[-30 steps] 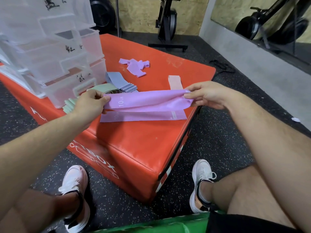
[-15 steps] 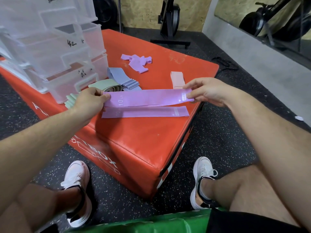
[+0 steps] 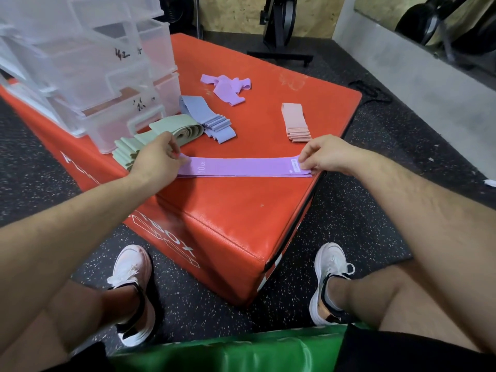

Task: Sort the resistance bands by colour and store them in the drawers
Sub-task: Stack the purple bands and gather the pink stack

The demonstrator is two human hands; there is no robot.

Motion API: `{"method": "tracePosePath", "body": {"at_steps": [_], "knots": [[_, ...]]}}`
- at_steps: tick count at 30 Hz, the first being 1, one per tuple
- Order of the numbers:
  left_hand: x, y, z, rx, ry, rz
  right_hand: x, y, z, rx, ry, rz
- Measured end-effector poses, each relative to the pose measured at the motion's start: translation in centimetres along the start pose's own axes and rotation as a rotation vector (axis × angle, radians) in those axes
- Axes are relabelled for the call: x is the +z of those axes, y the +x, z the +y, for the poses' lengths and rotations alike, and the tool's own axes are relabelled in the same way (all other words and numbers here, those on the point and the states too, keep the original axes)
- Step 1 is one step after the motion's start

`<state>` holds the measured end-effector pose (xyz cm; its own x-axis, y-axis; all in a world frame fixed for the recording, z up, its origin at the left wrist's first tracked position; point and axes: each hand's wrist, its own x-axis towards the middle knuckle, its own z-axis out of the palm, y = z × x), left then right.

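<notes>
1. The purple band, held above the box a second ago, has been laid flat on a matching band near the box's front edge.
2. Its ends are pinched by the left hand and right hand.
3. The purple stack is judged to be growing; the drawers are unfilled.

Four band colours lie out: one green pile, one blue pile, one pink pile, two purple groups

Bare forearms, black shorts, white trainers with black collars, low socks
</notes>
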<state>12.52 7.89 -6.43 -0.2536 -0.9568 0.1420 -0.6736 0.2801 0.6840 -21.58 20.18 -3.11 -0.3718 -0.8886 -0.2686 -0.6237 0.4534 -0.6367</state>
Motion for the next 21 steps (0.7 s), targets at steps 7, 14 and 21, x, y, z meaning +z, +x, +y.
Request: {"method": "tracePosePath", "body": {"at_steps": [7, 14, 21], "knots": [[0.2, -0.2, -0.3, 0.018, 0.071, -0.001, -0.2, -0.1, -0.3, 0.004, -0.080, -0.041], [0.8, 0.2, -1.0, 0.144, 0.196, -0.013, 0.2, -0.5, -0.5, -0.040, -0.212, -0.017], [0.4, 0.0, -0.8, 0.285, 0.324, -0.024, 0.1, -1.3, -1.3, -0.136, -0.411, 0.013]]}}
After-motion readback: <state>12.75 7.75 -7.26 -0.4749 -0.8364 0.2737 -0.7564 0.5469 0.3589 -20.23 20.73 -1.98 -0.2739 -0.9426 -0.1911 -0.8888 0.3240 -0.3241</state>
